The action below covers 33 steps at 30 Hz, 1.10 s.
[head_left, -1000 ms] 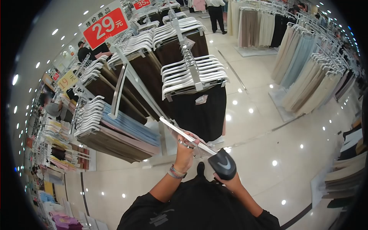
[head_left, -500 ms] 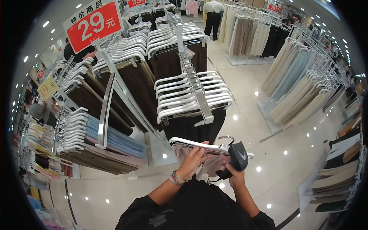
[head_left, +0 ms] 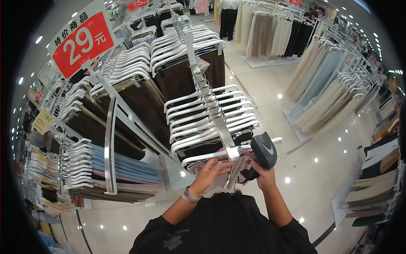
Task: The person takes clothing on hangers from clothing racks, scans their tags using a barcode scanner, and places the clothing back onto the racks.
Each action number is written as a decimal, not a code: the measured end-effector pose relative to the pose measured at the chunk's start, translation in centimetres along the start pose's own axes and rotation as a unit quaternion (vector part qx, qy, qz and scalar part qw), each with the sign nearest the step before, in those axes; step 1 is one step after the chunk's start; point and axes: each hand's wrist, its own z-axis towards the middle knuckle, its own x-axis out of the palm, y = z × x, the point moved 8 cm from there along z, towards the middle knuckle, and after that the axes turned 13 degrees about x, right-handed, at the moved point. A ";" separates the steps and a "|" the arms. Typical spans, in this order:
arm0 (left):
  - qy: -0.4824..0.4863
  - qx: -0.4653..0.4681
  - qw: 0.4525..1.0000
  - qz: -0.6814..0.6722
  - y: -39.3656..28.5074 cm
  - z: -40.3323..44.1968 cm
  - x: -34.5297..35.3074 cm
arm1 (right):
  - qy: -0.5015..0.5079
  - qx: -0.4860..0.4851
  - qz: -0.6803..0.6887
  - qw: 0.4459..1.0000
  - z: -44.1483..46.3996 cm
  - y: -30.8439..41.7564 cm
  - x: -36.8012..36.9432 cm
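Note:
My right hand (head_left: 265, 177) is wrapped round a dark barcode scanner (head_left: 264, 152), held upright at the front end of the rack. My left hand (head_left: 207, 178) has its fingers bent on a pale pinkish garment (head_left: 192, 168) clipped to a white hanger (head_left: 201, 158). A narrow beige strip (head_left: 235, 174) hangs between the two hands; I cannot tell if it is a tag or a fold of cloth. The hanger lies across, just below the tip of the metal rail (head_left: 226, 142). Several white hangers with black garments fill the rail behind it.
Dark trousers (head_left: 188, 76) hang farther along the rack. At left are folded-over blue garments (head_left: 127, 167) and a red price sign (head_left: 84, 44). Other racks (head_left: 330, 93) line the right side. A person in black trousers (head_left: 228, 23) stands at the back.
The pinkish garment's hanger has moved forward, up to the rail's front end. Both hands and the scanner have moved with it, and the view has shifted slightly.

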 end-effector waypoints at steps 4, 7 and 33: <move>-0.110 0.027 0.994 0.000 -0.7 0.8 -1.8 | 0.057 0.040 -0.002 0.998 2.7 -0.7 0.4; -0.198 0.053 0.979 0.001 -0.2 0.4 -3.8 | 0.132 0.076 -0.037 0.988 4.2 -1.7 1.1; -0.364 0.157 0.854 0.338 -3.6 6.3 -11.1 | 0.176 0.061 -0.209 0.960 17.0 -3.8 0.4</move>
